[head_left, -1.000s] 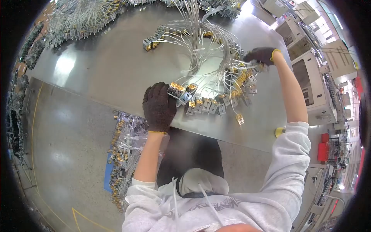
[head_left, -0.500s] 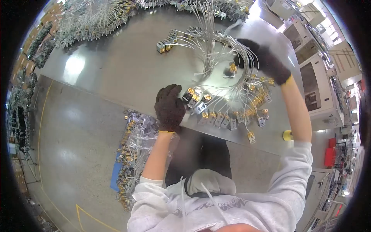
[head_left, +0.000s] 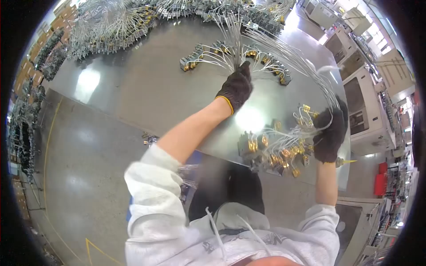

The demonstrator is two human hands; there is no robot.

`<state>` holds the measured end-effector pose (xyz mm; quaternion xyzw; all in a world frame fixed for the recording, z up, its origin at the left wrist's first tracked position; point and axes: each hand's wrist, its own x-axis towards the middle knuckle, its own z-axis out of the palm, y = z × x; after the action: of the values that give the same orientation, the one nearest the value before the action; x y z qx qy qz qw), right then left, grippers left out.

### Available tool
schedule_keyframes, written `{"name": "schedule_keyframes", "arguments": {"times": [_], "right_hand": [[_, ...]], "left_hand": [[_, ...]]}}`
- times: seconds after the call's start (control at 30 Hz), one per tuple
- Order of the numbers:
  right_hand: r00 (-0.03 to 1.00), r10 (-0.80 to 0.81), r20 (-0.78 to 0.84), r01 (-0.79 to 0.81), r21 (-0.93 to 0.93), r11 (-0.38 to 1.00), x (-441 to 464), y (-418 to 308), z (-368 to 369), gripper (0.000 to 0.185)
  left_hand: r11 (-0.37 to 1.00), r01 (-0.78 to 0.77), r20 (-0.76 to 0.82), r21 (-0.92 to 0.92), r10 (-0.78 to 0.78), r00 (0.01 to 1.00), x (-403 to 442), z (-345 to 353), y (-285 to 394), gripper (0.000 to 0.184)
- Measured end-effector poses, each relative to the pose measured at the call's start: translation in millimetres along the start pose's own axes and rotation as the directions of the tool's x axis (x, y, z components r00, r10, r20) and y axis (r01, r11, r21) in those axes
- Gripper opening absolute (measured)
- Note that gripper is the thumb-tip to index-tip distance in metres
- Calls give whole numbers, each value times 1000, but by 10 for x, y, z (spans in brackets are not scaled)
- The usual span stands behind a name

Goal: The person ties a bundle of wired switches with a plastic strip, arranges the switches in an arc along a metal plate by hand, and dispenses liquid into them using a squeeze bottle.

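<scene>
Both my hands wear dark knit gloves with yellow cuffs. My left hand (head_left: 237, 86) is at the middle of the metal table, its fingers closed at the lower end of an upright wire bundle (head_left: 230, 37). Around that bundle's foot, small metal-cased connectors (head_left: 277, 71) fan out in an arc on white leads. At the table's right side my right hand (head_left: 330, 133) is closed round a second bundle of wires (head_left: 306, 62), whose length trails up and back to the left. Its connectors with brass-coloured parts (head_left: 275, 153) hang blurred beside that hand near the front edge.
Large heaps of similar wired connectors (head_left: 115, 33) line the table's (head_left: 146, 75) far edge. More wired parts (head_left: 188, 177) lie below the front edge, partly behind my left arm. White cabinets (head_left: 361, 102) stand to the right, with a red bin (head_left: 380, 179) lower down.
My left hand has moved up and right from the front edge to the standing bundle. My right hand has come down and right, drawing the second bundle away from the first.
</scene>
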<state>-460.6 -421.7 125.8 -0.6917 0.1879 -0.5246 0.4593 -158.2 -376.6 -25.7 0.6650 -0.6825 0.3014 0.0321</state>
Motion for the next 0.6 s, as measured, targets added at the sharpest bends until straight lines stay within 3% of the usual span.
{"name": "schedule_keyframes", "arguments": {"times": [0.03,0.1,0.13,0.17,0.23,0.27,0.3,0.37,0.5,0.57,0.6], "right_hand": [[1000,-4,9,4,-9,1000,-2,26,-64,36],[998,61,-29,-56,160,986,2,102,-224,37],[992,118,-37,-115,87,990,15,77,-291,37],[992,117,-39,-113,90,990,18,123,-368,37],[995,91,26,-94,113,989,59,189,-479,36],[995,94,28,-96,110,989,88,241,-495,36],[999,49,-8,-49,1,999,114,314,-514,39],[999,-1,-46,-4,-103,995,152,382,-508,43],[999,-16,-46,12,-104,995,216,397,-454,40],[999,-20,-36,17,-87,996,241,428,-400,37],[998,59,-28,-60,-15,998,266,441,-374,40]], "left_hand": [[981,157,-170,117,-136,976,-22,607,67,29],[945,239,31,223,-252,967,8,577,74,27],[923,259,131,286,-305,943,26,547,75,29],[879,477,231,-8,-463,856,82,522,22,32],[716,660,274,-225,-604,748,8,282,-209,35],[820,571,436,-33,-503,746,-48,651,-410,42],[798,602,454,-20,-529,717,-106,738,-584,49],[760,649,440,36,-596,672,-201,552,-805,52],[715,692,426,98,-658,620,-275,630,-1228,53],[624,749,287,224,-777,561,-359,806,-1393,44],[603,779,176,174,-797,577,-391,723,-1408,43]]}}
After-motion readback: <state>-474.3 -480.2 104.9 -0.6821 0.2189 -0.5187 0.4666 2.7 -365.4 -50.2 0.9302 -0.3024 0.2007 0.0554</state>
